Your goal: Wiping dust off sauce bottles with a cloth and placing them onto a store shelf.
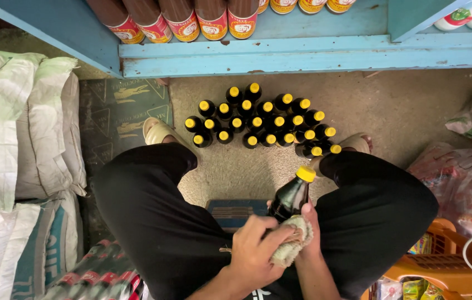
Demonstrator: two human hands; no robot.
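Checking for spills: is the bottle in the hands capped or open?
Capped: the dark bottle wears its yellow cap, held tilted by the right hand while the left hand presses a cloth against it.

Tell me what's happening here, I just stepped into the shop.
A seated person holds a dark bottle with a yellow cap in the right hand while the left hand presses a beige cloth against it. More yellow-capped bottles stand clustered on the floor below a blue shelf.
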